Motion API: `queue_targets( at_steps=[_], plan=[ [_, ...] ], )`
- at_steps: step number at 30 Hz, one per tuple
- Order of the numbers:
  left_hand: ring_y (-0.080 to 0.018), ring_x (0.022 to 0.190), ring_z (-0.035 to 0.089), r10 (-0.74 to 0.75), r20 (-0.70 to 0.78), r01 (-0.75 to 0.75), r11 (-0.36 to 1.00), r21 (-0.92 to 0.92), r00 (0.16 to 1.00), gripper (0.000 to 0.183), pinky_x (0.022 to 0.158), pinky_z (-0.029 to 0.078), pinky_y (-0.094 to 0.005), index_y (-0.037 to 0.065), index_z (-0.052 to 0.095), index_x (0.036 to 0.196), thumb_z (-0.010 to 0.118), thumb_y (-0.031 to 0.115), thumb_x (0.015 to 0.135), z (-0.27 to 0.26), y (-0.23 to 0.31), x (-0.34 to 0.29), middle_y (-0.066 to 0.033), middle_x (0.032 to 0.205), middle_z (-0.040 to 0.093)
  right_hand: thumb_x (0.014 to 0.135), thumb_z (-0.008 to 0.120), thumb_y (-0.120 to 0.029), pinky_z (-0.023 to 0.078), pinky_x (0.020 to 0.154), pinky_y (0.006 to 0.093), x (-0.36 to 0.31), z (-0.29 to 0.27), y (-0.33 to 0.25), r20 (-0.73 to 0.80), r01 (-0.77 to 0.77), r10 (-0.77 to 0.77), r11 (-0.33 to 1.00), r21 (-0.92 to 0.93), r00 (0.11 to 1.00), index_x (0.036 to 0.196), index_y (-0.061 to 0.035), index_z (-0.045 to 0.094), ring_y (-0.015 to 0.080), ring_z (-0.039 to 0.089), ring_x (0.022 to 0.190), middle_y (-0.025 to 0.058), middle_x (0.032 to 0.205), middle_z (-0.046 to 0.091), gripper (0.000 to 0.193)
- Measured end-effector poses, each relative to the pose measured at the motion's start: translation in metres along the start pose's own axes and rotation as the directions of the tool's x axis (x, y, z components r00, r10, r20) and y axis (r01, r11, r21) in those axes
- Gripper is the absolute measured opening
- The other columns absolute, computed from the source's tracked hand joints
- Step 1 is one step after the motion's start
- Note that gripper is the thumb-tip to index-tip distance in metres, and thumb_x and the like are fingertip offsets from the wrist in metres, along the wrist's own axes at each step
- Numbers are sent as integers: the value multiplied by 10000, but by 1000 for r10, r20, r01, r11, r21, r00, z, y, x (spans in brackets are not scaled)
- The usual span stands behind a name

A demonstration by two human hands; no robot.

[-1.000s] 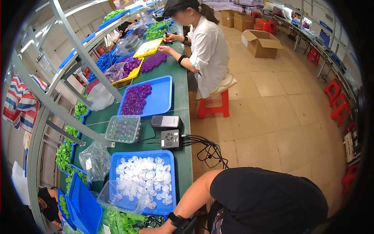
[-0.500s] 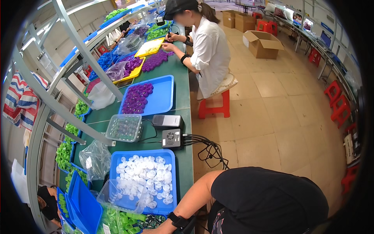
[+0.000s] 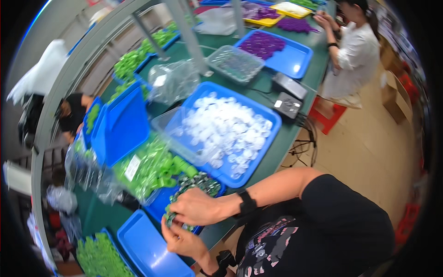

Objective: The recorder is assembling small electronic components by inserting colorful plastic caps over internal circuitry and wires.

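My right hand (image 3: pixel 196 206) and my left hand (image 3: pixel 187 242) meet over a blue tray (image 3: pixel 160 199) near the table's front edge. The left fingers pinch a small dark-green piece (image 3: pixel 170 219); its exact kind is too blurred to tell. Closed right fingertips rest against the same piece, and whether they hold another is hidden. Beside the right hand is a pile of shiny dark-and-white small pieces (image 3: pixel 203 182). Bright green plastic caps (image 3: pixel 168 174) spill from a clear bag (image 3: pixel 138 168) just beyond.
A blue tray (image 3: pixel 272 141) holds white translucent discs, with a clear plastic box (image 3: pixel 177 138) leaning over it. Blue trays (image 3: pixel 152 244) stand at front left. Metal posts (image 3: pixel 187 37) rise from the table. A co-worker in white (image 3: pixel 353 53) sits farther along; black cables (image 3: pixel 307 143) hang off the edge.
The view has swung left and down, so the table now runs diagonally. Both my hands have come into sight, together on a small piece; before, only the right forearm and part of its hand showed.
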State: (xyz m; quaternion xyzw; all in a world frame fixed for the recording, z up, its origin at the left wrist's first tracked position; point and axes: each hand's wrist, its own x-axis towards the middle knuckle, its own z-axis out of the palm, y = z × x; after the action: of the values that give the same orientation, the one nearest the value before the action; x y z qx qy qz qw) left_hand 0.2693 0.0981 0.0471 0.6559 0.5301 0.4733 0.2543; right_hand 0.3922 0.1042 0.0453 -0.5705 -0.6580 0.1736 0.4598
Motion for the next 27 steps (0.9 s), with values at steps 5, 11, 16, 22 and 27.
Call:
queue_targets(
  at_steps=[5,11,16,22,27],
  plan=[
    [-198,810,672,18,-40,-17,999,33,999,289,727,521,-309,-95,570,1200,466,25,959,-11,-10,2,-170,910,693,746,663,-128,504,545,425,8,8,3,40,166,-162,978,-126,986,814,-27,583,307,651,690,115,689,635,145],
    [-411,1250,454,127,50,-135,969,205,991,410,1037,357,-477,-77,525,1255,517,-39,847,-30,-11,6,-245,1304,515,687,751,-91,524,832,398,16,-35,-2,-31,342,-353,923,-178,935,1164,-46,572,309,594,1061,130,1078,624,512],
    [-447,1318,345,230,56,-236,921,310,972,418,1086,279,-521,-40,558,1232,600,25,822,-35,-15,3,-243,1383,433,681,791,-186,403,1009,455,14,-93,26,-62,79,-146,792,-605,987,1207,-55,562,379,455,1237,138,1262,543,588],
    [-433,1308,371,273,137,-299,924,239,952,366,1069,310,-500,-22,615,1142,664,42,785,-31,-11,-1,-230,1336,481,755,734,-187,437,887,450,7,-112,54,49,-48,86,853,-520,995,969,-50,670,316,583,1041,132,1000,656,262],
    [-441,1301,377,283,125,-306,922,239,951,368,1058,327,-502,-23,622,1129,674,37,769,-45,-10,-13,-225,1332,487,799,678,-137,457,792,406,9,-120,41,186,50,92,764,-644,978,890,-74,667,304,612,922,102,899,668,112]
  ],
)
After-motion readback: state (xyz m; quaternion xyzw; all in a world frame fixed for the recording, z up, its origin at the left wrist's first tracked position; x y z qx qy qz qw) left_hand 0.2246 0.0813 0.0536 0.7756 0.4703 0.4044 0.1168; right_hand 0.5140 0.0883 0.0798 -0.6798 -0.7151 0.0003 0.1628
